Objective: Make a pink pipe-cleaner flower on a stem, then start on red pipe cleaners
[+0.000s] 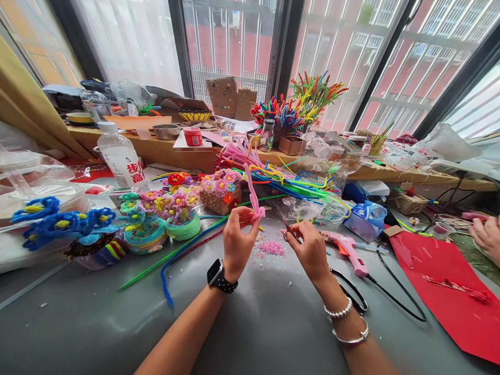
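Note:
Between the fingertips of my left hand [239, 238] is a pink pipe cleaner [253, 195], its upper end standing up and its lower end curled into a small loop. My right hand [308, 249] is closed around a small pair of scissors [288, 228], whose blades point up and left toward the pipe cleaner but stay apart from it. A heap of pink fuzz clippings [271, 248] lies on the grey table [250, 323] between both hands.
Pipe-cleaner flower pots [183, 225] and a water bottle [122, 159] stand left. Loose pipe cleaners [273, 174] lie behind my hands. To the right are a pink glue gun [347, 251], red sheet [441, 281] and another person's hand [486, 237].

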